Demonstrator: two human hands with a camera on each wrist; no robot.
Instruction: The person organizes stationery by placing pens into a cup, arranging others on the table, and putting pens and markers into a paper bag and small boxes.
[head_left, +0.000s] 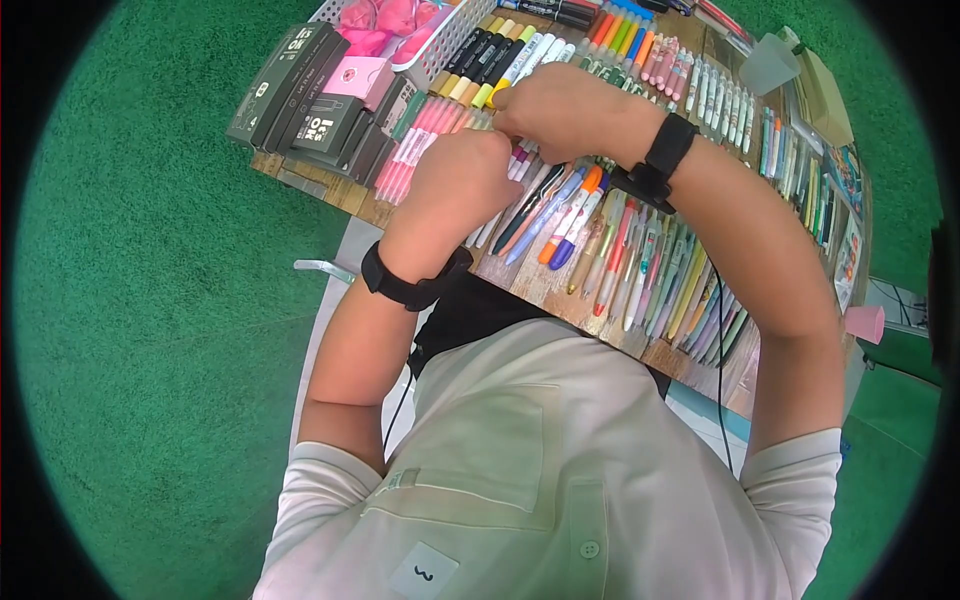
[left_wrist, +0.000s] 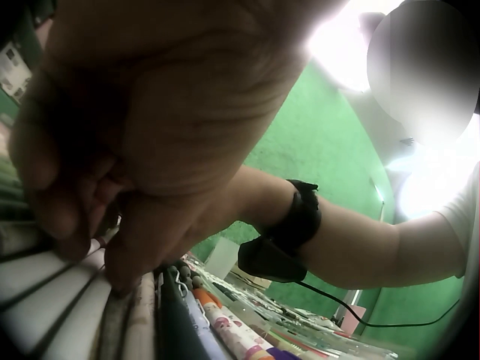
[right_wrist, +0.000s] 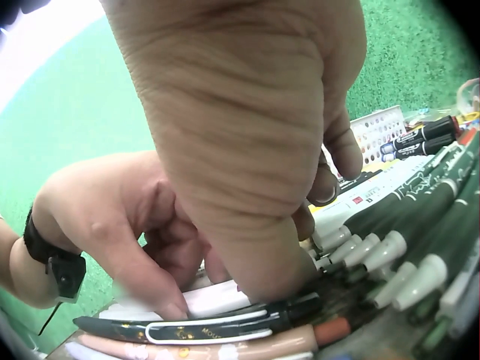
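In the head view both hands work close together over a row of pens. My left hand [head_left: 452,188] is bent over the near ends, my right hand [head_left: 575,112] over the far ends. Between them a white pen [right_wrist: 217,300] lies in the right wrist view. The left thumb [right_wrist: 161,294] and curled fingers pinch its left part, while the right thumb [right_wrist: 274,281] and fingers close over its right end. Beside it lie a black pen with a white clip [right_wrist: 202,331] and a peach pen [right_wrist: 195,349]. White pens [left_wrist: 52,307] fan out under the left fingertips.
Pink pens [head_left: 415,145] and grey boxes [head_left: 330,125] are at the left. A white basket [head_left: 445,45] of pink items stands behind. Orange and purple markers [head_left: 575,220] and many gel pens [head_left: 650,270] fill the near edge; a clear cup [head_left: 770,65] stands far right.
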